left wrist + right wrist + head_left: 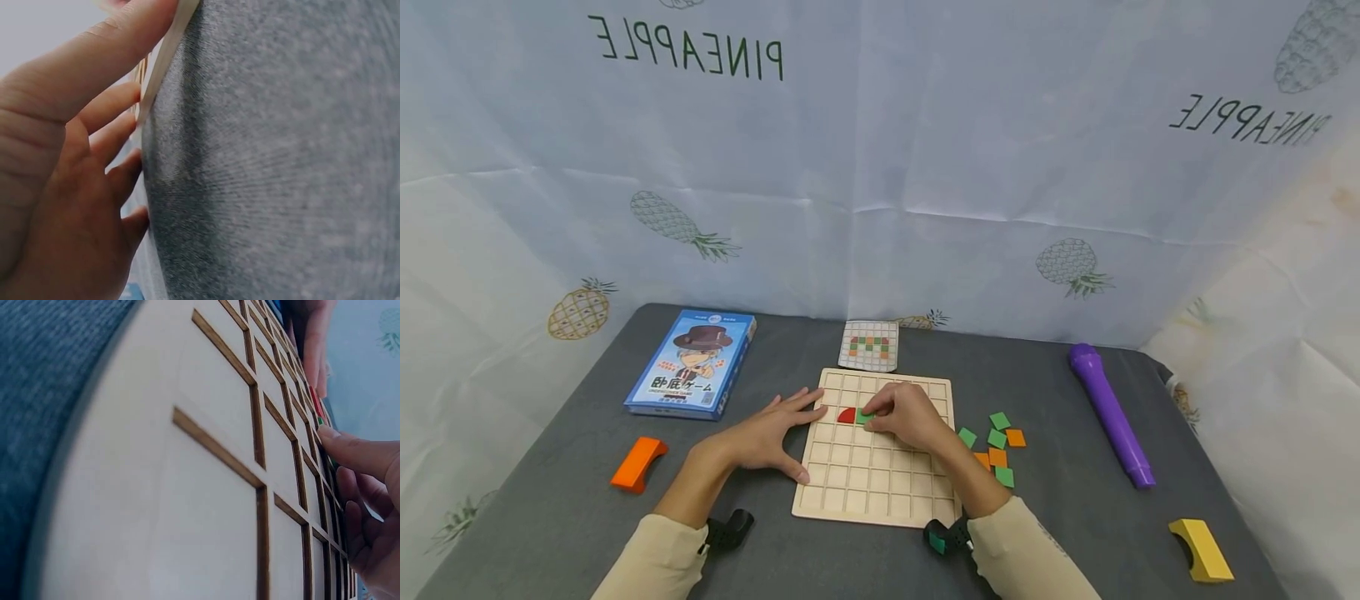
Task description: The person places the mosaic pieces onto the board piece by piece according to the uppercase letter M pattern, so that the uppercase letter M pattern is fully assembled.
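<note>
A wooden grid board [880, 475] lies on the grey table top. My left hand [778, 433] rests flat at the board's left edge, fingers spread and thumb against the rim; the left wrist view shows the thumb [106, 44] on the board's edge [165, 56]. My right hand [880, 417] sits on the board's upper rows, with curled fingers pinching a green tile [866, 414] in a cell. A red tile [847, 415] lies in the cell just to its left. In the right wrist view my fingertips [350, 447] touch the board [156, 487] near the red tile [316, 403].
Several loose green and orange tiles [997, 450] lie right of the board. A pattern card [869, 345] sits behind it, a blue game box [692, 362] at the back left. An orange block [638, 463], a purple marker [1108, 412] and a yellow block [1201, 550] lie around.
</note>
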### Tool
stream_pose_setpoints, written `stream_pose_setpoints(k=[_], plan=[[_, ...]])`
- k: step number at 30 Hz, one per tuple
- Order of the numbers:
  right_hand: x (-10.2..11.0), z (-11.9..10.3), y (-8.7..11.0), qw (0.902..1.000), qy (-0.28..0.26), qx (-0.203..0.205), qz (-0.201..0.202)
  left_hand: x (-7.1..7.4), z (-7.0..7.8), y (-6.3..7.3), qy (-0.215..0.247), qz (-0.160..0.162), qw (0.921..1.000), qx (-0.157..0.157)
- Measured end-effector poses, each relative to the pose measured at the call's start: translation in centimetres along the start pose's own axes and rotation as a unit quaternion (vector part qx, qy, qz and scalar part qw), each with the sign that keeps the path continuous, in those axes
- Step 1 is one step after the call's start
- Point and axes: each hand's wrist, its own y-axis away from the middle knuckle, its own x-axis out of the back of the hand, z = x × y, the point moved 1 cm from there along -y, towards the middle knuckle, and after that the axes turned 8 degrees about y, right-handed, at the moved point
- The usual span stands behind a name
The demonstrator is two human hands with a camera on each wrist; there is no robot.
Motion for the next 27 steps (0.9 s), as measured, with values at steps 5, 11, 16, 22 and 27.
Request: stream_pose_setpoints(k=[5, 11, 16, 22, 27], plan=[[-0.1, 0.02, -0.06, 1.0, -0.003, -0.006, -0.003, 0.04, 0.2, -0.02, -0.016, -0.005, 0.9998, 0.014], [-0.01, 0.09, -0.06, 1.0, -0.001, 0.005, 0.001, 0.0, 0.57, -0.2, -0.022, -0.012, 0.9992, 0.032], [-0.15, 0.18, 0.01, 1.0, 0.005, 0.007, 0.001, -0.1, 0.71, -0.09, -0.019, -0.012, 0.999, 0.038], [0.12, 0.28, 0.14, 0.9996, 0.002, 0.021, -0.017, -0.13, 0.55, -0.02, -0.008, -0.006, 0.9996, 0.025], [0.53, 0.44, 0.22, 0.9982, -0.008, 0.045, -0.037, -0.11, 0.05, 0.16, 0.005, -0.001, 0.9999, 0.015]])
